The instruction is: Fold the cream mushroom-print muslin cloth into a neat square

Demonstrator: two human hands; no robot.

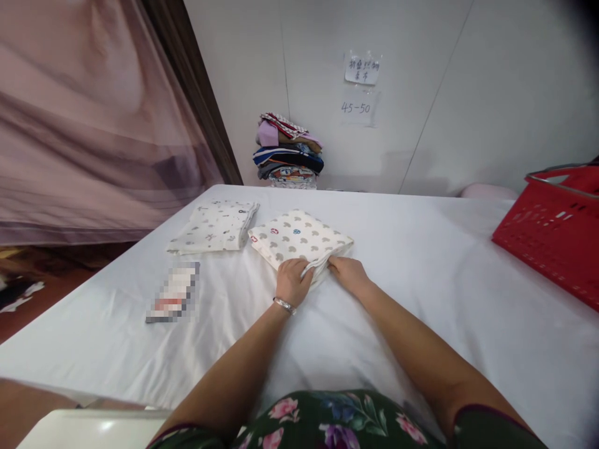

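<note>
Clamping patterned cloth (299, 240) — left hand (292, 280), right hand (349, 273) fingers — second cloth (215, 227) beside.

Surface: table (421, 280) under a white sheet, wrinkled at the front.
Centre: spotted folded cloth (299, 240), lying flat.
Just beside, left: second folded cloth (215, 227).
Near left: small flat packet (174, 293).
Right edge: red basket (552, 231).
Far edge: stack of clothes (287, 153).

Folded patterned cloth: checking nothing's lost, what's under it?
The folded cloth lies on the white sheet; left hand and right hand grip its near edge. Anything directly beneath is covered.
</note>
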